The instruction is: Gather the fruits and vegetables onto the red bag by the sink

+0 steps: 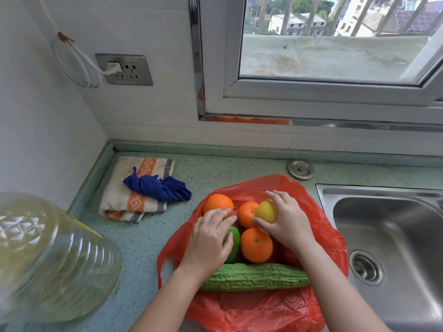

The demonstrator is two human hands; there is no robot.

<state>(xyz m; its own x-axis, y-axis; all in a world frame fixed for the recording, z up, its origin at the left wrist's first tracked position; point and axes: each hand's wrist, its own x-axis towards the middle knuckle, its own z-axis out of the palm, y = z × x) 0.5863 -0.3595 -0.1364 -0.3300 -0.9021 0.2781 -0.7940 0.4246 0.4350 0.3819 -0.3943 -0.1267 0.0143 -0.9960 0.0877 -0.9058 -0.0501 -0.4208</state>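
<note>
home kitchen: steel sink (393, 238), speckled counter (215, 173), wall socket (124, 69).

My red bag (254, 310) is thin plastic, crinkly and shiny. The bitter gourd (254, 276) on it has rough, warty skin, pretty matt. The oranges (256, 245), the green fruit (234, 238) and the lemon (265, 212) in my right hand (285, 219) look smooth with a slight gloss, almost plasticky. The tabletop (148, 238) is speckled green stone. The sink (395, 236) at its right edge is brushed stainless steel. In the back-left corner there's a striped woven towel (124, 200), soft and matt, with a blue cloth (158, 188) crumpled on top. The big jug (52, 259) at the left edge is clear ribbed plastic.
</note>
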